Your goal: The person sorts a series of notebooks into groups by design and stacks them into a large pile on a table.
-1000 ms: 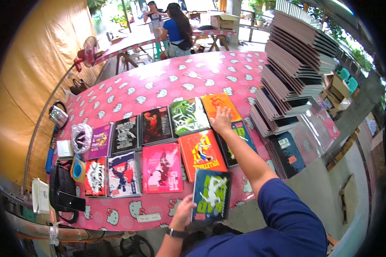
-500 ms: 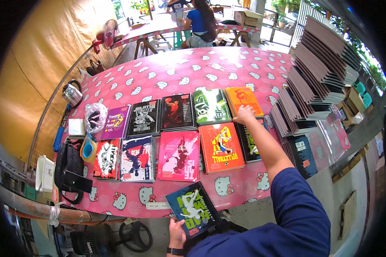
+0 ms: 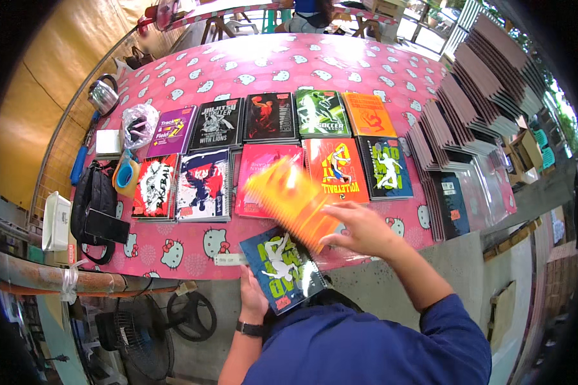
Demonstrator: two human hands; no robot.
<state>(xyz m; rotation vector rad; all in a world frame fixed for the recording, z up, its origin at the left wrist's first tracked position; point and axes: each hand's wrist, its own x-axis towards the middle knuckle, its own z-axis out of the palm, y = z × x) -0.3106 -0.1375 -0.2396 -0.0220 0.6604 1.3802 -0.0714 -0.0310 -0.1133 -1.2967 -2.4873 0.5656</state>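
My left hand (image 3: 254,294) grips the lower left edge of a dark blue spiral notebook (image 3: 284,271) with a white figure and green lettering, held at the table's near edge. My right hand (image 3: 358,228) has an orange spiral notebook (image 3: 292,200), smeared by motion, tilted above the blue one. Behind it, the orange notebook partly hides a pink notebook (image 3: 253,168) and a red-orange one with a player (image 3: 338,168). At the far right of the back row lies another orange notebook (image 3: 367,115); below it sits a stack topped by a blue notebook (image 3: 385,168).
Two rows of notebook stacks cover the pink patterned table (image 3: 250,61). Tall piles of spiral notebooks (image 3: 475,96) rise on the right. On the left are a black bag (image 3: 91,199), a phone (image 3: 106,226), tape rolls (image 3: 126,173) and a kettle (image 3: 103,95). A fan (image 3: 135,337) stands below.
My right hand has come back from the far orange stack with an orange notebook, over toward the left hand. My left hand still holds the blue notebook. The view has tipped downward.
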